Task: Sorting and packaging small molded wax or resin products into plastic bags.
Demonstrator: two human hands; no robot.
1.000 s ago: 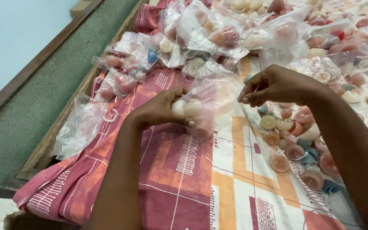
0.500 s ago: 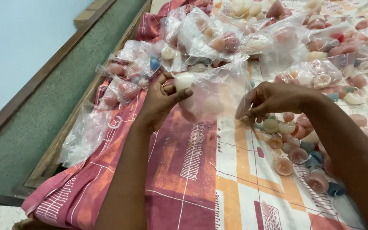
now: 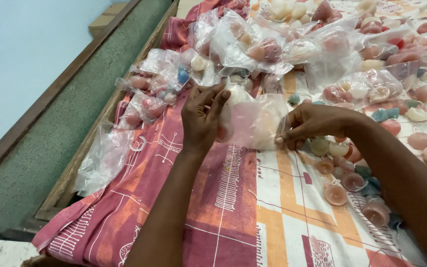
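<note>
A clear plastic bag (image 3: pixel 255 121) is held between the two hands above a patterned red and orange cloth (image 3: pixel 213 207). The fingers (image 3: pixel 212 101) of the left hand (image 3: pixel 201 121) are curled shut around the bag's left edge, with pale rounded pieces seen through the plastic just beside them. The fingers (image 3: pixel 292 136) of the right hand (image 3: pixel 317 123) are pinched closed on the bag's lower right corner. Just below and to the right of the right fingers, loose small candles (image 3: pixel 347 178) in pink, cream and teal are spread on the cloth. Beyond both sets of fingers, filled bags (image 3: pixel 253 44) are piled together. Well to the left of the left fingers, an empty bag (image 3: pixel 105 158) is draped over the wooden edge (image 3: pixel 95 128) of the surface.
</note>
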